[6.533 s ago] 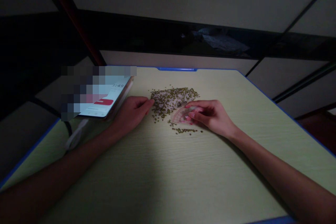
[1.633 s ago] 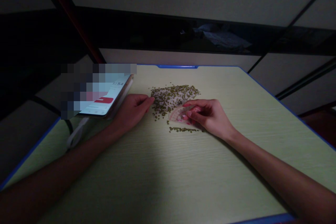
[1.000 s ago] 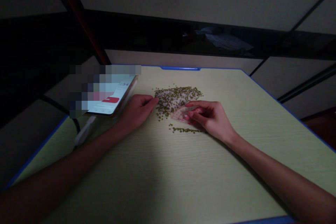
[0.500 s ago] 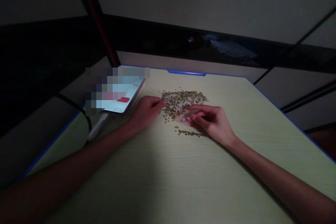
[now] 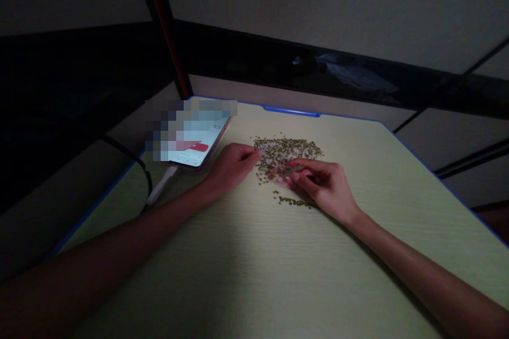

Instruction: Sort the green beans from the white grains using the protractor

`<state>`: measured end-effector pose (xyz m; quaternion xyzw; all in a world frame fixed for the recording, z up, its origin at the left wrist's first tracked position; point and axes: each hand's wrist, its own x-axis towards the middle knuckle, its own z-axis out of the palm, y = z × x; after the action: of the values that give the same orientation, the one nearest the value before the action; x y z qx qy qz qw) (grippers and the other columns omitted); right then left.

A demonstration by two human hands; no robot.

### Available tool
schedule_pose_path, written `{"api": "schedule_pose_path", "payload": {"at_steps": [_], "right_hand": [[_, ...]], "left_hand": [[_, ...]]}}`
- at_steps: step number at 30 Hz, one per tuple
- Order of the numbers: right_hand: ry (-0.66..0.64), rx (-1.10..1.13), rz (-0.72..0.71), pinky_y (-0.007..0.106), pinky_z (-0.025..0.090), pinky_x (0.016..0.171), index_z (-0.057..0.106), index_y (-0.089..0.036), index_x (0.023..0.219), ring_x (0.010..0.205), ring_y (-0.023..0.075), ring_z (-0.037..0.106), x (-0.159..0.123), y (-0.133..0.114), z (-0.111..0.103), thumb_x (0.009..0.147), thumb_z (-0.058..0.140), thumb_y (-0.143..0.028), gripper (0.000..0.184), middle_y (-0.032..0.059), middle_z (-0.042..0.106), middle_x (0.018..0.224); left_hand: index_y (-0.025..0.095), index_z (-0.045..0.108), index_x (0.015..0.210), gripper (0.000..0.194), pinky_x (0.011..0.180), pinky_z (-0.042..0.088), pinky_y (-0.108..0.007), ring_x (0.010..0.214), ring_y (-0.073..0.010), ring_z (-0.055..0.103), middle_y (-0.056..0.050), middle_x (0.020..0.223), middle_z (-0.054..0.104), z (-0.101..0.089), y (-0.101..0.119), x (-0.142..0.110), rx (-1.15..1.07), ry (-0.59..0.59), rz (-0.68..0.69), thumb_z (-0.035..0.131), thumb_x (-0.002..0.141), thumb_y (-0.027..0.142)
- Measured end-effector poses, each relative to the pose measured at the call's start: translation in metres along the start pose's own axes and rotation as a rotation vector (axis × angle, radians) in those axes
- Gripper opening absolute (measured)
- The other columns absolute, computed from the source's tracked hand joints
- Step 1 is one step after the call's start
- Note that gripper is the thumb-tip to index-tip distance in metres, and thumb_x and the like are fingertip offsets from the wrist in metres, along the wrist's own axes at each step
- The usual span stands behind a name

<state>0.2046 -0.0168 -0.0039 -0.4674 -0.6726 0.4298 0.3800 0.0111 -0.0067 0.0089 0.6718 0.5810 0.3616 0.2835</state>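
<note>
A pile of small green beans (image 5: 300,149), which look like mung beans, lies mixed with white grains (image 5: 272,149) on the pale wooden table. My right hand (image 5: 328,188) pinches a clear protractor with pink markings (image 5: 278,176) between thumb and fingers, at the pile's near edge. Fingers cover part of the protractor. Just in front of it, a short row of loose beans (image 5: 292,201) runs along the table. My left hand (image 5: 234,165) rests at the pile's left edge, closed, thumb against the curled fingers; whatever they may hold is hidden.
A lit phone (image 5: 199,151), partly pixelated, leans behind my left forearm, with a white cable (image 5: 161,185) by its lower end. The blue-edged table (image 5: 238,270) has a blue handle (image 5: 292,112) at its far side. Cabinet panels with a dark glossy band stand behind.
The whole view has swung, so table, phone and hands sit farther right in the picture. My right hand keeps its pinch on the protractor, which overlaps the pile's near edge. My left hand stays closed.
</note>
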Motion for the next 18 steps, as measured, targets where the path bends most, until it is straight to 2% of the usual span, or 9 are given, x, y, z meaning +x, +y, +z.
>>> {"api": "schedule_pose_path", "payload": {"at_steps": [5,10,18], "right_hand": [[0.037,-0.065,-0.045,0.020,0.038,0.043,0.067,-0.010,0.093,0.045,0.0072,0.044,0.0008,-0.0001,0.0028,0.071,0.058,-0.022,0.027,0.0015,0.059,0.059],[0.033,-0.078,-0.096,0.023,0.044,0.050,0.068,-0.011,0.094,0.053,0.0101,0.052,0.0030,0.0007,0.0037,0.071,0.057,-0.021,0.027,0.0044,0.064,0.068],[-0.018,-0.110,-0.126,0.021,0.037,0.044,0.068,-0.011,0.094,0.047,0.0080,0.046,0.0011,-0.0012,0.0043,0.074,0.056,-0.022,0.026,0.0021,0.060,0.061]], "left_hand": [[0.020,0.032,0.042,0.036,0.047,0.019,-0.025,0.044,-0.0088,0.029,0.007,0.042,0.027,-0.0002,0.0000,-0.0005,-0.003,0.007,0.006,0.043,0.074,0.031],[0.020,0.032,0.043,0.036,0.047,0.018,-0.025,0.045,-0.0089,0.029,0.006,0.042,0.027,-0.0008,0.0013,-0.0009,0.003,-0.002,-0.004,0.043,0.075,0.030],[0.020,0.031,0.043,0.035,0.047,0.018,-0.025,0.045,-0.0089,0.029,0.007,0.043,0.025,0.0001,-0.0011,0.0000,0.014,0.000,0.019,0.042,0.076,0.030]]}}
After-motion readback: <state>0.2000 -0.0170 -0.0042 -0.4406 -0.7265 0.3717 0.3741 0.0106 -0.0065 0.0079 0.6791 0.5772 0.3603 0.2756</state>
